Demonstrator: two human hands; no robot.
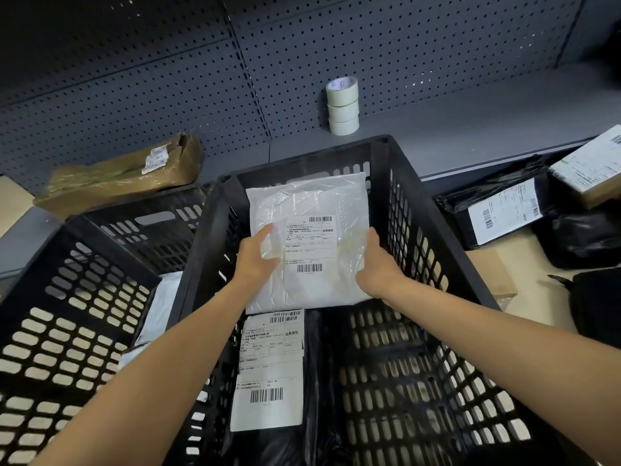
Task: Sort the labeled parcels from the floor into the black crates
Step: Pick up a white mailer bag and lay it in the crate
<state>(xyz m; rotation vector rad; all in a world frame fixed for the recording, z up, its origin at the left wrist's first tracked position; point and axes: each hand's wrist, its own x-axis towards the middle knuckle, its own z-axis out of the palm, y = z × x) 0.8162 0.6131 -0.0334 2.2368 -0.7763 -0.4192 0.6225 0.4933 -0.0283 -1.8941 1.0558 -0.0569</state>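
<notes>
hands (319,264) gripping white parcel (302,203), barcoded label (311,243)

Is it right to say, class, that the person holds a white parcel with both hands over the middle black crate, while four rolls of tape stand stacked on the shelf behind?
Not quite: the head view shows three rolls of tape stacked on the shelf, not four. The rest stands: the left hand and right hand both hold the white parcel over the middle black crate.
</notes>
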